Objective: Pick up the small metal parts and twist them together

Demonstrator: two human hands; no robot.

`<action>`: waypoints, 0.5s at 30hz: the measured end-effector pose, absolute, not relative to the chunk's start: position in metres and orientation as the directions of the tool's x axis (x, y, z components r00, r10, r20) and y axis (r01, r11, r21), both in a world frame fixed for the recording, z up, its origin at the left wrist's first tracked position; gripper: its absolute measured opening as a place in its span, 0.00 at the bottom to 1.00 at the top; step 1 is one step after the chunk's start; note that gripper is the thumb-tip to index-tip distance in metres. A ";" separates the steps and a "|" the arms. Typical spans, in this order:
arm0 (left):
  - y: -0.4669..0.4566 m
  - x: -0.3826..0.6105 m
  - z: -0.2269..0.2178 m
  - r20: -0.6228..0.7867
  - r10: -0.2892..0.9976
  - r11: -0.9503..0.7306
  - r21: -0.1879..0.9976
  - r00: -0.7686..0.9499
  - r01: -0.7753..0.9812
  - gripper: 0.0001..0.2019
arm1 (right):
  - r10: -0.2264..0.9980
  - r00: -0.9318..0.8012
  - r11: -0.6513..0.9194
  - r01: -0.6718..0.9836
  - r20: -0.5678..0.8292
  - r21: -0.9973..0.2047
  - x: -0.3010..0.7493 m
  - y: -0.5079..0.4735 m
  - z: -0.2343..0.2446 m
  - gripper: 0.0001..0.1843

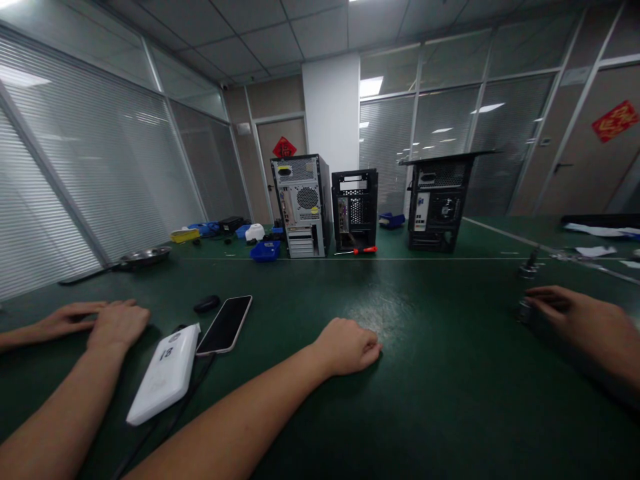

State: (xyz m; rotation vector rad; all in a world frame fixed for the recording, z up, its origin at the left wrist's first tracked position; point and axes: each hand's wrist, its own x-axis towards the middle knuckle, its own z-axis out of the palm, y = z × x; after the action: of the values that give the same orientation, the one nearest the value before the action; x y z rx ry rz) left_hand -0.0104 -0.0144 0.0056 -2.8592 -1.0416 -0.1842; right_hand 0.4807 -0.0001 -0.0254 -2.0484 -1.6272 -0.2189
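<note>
My left hand (pixel 347 348) rests on the green tabletop with its fingers curled in, and nothing shows in it. At the right edge, my right hand (pixel 583 327) is slightly blurred; its fingertips close at a small metallic cylinder (pixel 524 311). Just beyond it stands another small metal piece (pixel 529 267) with a dark top. Left of my left forearm lie a white power bank (pixel 166 373) marked 18, a dark-screened phone (pixel 227 325) and a small black rounded object (pixel 207 304). A black cable runs between them and my arm.
Three computer cases stand across the table: a tall one (pixel 301 207), a smaller black one (pixel 355 207) and one with a jutting top panel (pixel 436 203). A red screwdriver (pixel 365 250), blue tray (pixel 265 251) and metal bowl (pixel 145 257) lie there. A co-worker's hands (pixel 117 325) meet at left.
</note>
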 end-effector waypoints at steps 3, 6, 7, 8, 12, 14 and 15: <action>-0.015 -0.010 0.006 0.144 0.636 -0.761 -0.044 0.758 0.647 0.18 | 0.860 0.285 -0.164 0.940 0.424 -0.300 0.481 -0.001 -0.025 0.31; -0.016 -0.010 0.007 0.141 0.637 -0.761 -0.040 0.757 0.648 0.18 | 0.858 0.310 -0.182 0.929 0.409 -0.322 0.481 -0.002 -0.023 0.34; -0.016 -0.010 0.007 0.139 0.639 -0.760 -0.040 0.757 0.649 0.18 | 0.858 0.322 -0.192 0.923 0.399 -0.332 0.480 -0.002 -0.022 0.34; -0.016 -0.010 0.007 0.137 0.640 -0.759 -0.039 0.756 0.650 0.18 | 0.859 0.334 -0.203 0.918 0.388 -0.342 0.480 -0.001 -0.020 0.35; -0.017 -0.009 0.009 0.130 0.643 -0.758 -0.033 0.755 0.652 0.18 | 0.864 0.379 -0.228 0.881 0.331 -0.414 0.480 0.001 -0.018 0.34; -0.017 -0.010 0.009 0.130 0.643 -0.758 -0.030 0.755 0.651 0.18 | 0.861 0.414 -0.241 0.845 0.296 -0.478 0.481 0.004 -0.019 0.35; -0.017 -0.010 0.009 0.129 0.642 -0.759 -0.028 0.755 0.650 0.18 | 0.858 0.430 -0.248 0.825 0.279 -0.509 0.483 0.006 -0.021 0.35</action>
State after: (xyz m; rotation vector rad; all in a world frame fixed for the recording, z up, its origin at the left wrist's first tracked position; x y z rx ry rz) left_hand -0.0098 -0.0170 0.0093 -2.8767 -1.0608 -0.1715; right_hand 0.4825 0.0056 -0.0211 -2.0918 -1.4125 0.0737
